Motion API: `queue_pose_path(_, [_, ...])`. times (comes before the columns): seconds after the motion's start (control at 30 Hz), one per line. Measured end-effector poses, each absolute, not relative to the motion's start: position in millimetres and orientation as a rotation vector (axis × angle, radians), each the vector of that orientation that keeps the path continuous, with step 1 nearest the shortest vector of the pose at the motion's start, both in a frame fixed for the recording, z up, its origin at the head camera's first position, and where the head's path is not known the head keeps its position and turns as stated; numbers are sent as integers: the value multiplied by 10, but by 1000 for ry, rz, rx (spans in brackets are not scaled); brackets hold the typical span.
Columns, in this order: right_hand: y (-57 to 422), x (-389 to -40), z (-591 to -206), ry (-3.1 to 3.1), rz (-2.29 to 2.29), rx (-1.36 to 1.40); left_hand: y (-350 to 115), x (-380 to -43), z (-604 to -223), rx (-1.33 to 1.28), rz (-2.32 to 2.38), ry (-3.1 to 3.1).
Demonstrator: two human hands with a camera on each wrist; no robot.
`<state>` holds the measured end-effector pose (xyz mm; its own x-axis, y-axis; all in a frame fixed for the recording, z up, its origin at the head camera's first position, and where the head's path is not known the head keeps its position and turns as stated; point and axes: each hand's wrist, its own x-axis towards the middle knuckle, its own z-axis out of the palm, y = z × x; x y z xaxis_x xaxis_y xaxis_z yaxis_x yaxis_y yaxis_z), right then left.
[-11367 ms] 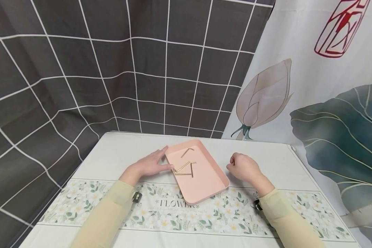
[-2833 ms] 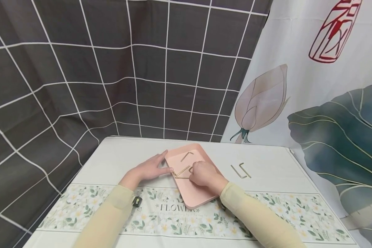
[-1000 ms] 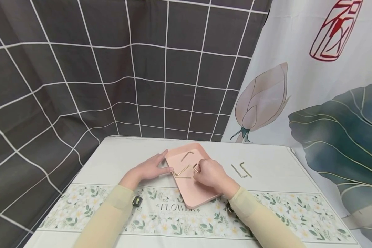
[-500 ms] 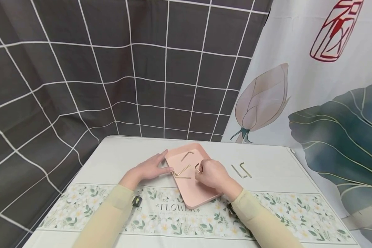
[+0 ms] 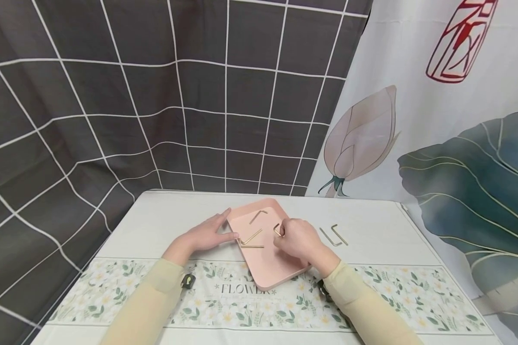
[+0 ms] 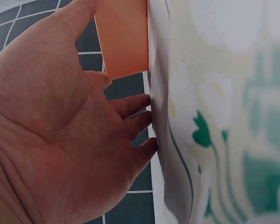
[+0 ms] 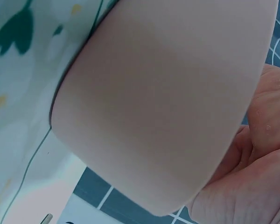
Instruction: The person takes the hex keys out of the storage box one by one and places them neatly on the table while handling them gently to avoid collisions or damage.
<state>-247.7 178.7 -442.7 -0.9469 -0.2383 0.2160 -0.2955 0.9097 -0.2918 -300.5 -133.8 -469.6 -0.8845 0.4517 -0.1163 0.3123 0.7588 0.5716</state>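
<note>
A pink rectangular tray lies slanted on the table. My left hand rests at its left side, fingers extended, thumb at the rim. The left wrist view shows this hand beside the tray wall. Over the tray, my right hand pinches a gold L-shaped hex key, its bent end poking out past the fingers. Inside lie more hex keys: one near the back, two by the left wall. In the right wrist view the tray wall hides most of the right hand.
Two hex keys lie side by side on the table, right of the tray. A white tablecloth with a floral band covers the table. Behind hang a dark grid curtain and a white curtain printed with flowers.
Since the first frame, two hex keys have come to lie on the table and my right hand has moved over the tray. Lately it has drawn slightly rightward with a key. The left hand stays put.
</note>
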Motion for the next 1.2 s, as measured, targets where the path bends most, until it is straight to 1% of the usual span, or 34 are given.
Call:
queue_pose_path(0.97, [1941,-2556,-4370,-2939,515,312,-1347,-2995,-4667,612,788,2726])
queue_pose_path(1.2, [2010,-2561,-4367,-2933,535,279,-1358,-3001,-4713,610,820,2713])
